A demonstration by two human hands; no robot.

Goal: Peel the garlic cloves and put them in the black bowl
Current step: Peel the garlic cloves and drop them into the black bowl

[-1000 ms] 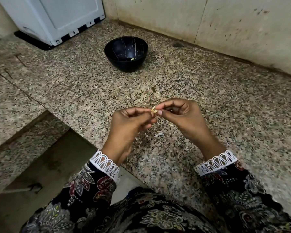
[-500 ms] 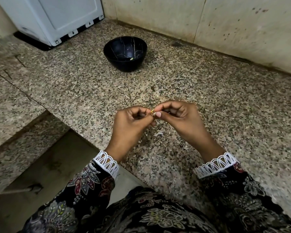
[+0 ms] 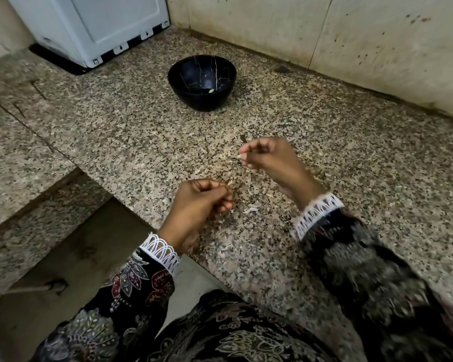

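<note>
Peeling 1 garlic clove (image 3: 228,182), the left hand (image 3: 198,202) is pinching it above the counter (image 3: 351,158), the right hand's (image 3: 266,155) blurred fingers are curling unreadably, and the black bowl (image 3: 202,86) is probably waiting next.

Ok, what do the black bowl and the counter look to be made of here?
Black bowl: glossy, with thin pale veins like a marble pattern; probably glazed ceramic or melamine, the look leaves it open. A soft highlight shows inside.
Counter: speckled pink, grey and black stone, seemingly polished granite, with a seam between slabs at the left.
</note>
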